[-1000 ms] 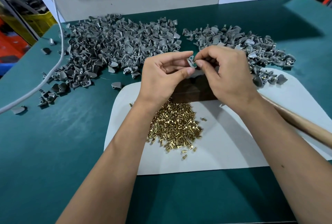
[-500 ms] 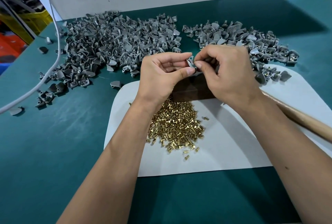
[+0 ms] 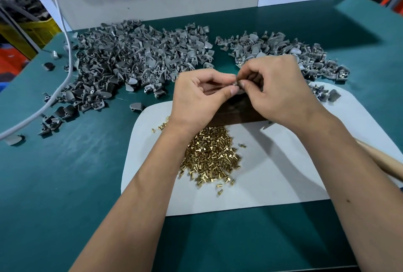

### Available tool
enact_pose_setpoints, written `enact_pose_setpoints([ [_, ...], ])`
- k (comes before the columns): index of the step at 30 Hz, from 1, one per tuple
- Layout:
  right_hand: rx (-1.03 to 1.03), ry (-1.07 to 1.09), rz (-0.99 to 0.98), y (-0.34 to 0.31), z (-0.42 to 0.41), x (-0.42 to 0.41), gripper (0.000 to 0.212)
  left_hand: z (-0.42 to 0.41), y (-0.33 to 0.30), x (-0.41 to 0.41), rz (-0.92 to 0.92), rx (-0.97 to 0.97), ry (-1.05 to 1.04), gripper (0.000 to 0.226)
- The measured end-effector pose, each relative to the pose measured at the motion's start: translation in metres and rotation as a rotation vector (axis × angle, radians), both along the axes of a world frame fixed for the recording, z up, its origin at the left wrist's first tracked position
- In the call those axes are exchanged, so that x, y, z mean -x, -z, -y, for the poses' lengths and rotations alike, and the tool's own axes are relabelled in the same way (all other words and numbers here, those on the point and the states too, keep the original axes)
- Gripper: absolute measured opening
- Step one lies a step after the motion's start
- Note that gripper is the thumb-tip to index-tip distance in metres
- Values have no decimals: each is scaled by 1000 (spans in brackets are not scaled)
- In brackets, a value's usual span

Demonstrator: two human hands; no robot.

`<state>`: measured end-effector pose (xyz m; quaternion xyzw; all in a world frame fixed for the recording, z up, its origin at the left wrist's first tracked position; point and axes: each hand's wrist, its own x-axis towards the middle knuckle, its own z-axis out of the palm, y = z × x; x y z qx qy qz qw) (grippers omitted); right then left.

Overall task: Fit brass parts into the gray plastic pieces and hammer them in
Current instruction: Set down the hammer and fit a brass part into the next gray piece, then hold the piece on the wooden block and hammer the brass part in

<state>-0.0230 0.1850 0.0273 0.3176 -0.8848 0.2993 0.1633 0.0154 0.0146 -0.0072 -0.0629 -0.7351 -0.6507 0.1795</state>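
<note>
Left hand: I see the left hand (image 3: 201,95) raised over the far edge of the white mat (image 3: 283,175), palm turned inward, fingers curled, thumb and forefinger pinching toward the right hand.
Right hand: the right hand (image 3: 277,88) faces it, knuckles up, fingers curled, its fingertips meeting the left's.
Grip: both hands pinch one small gray piece (image 3: 236,83) between their tips; it is mostly hidden, and I cannot tell whether a brass part sits in it.
Room: under the hands lies a dark block (image 3: 237,114); green bench (image 3: 65,184) lies open at the left and the near edge.
Brass parts: the brass pile (image 3: 210,156) sits on the mat, below the hands, between my forearms.
Gray stock: a large gray heap (image 3: 135,57) lies far left, a smaller heap (image 3: 305,55) far right behind the right hand.
Hammer: a wooden handle (image 3: 386,162) lies at the right edge, apart from both hands.
</note>
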Motion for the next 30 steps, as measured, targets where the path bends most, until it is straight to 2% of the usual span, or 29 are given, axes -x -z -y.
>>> enact_pose_setpoints([
  [5, -82, -27, 119, -12, -16, -1, 9, -6, 2, -1, -38, 276, -94, 8],
  [8, -113, 79, 167, -22, -45, 3, 7, 1, 2, -1, -64, 482, -164, 3],
  [10, -358, 177, 234, -26, -65, 9, 19, 7, 2, 1, -48, 562, -188, 2],
  [12, -620, 230, 372, -27, -74, 10, 33, 8, 2, 1, -38, 559, -171, 5],
  [14, -759, 237, 455, -23, -74, 7, 42, 7, 2, 1, -36, 548, -162, 8],
  [15, -765, 242, 461, -20, -73, 5, 42, 6, 2, 1, -35, 541, -163, 9],
  [21, -695, 260, 474, -20, -84, 4, 36, 7, 4, 2, -3, 543, -186, 16],
  [24, -463, 247, 521, -31, -89, 6, 29, 4, 3, 2, -8, 545, -183, 12],
  [28, -177, 213, 313, -44, -75, 8, 21, 4, 3, 2, 25, 498, -155, 13],
  [30, -99, 163, 266, -44, -60, 3, 24, 3, 3, 2, 34, 482, -152, 12],
])
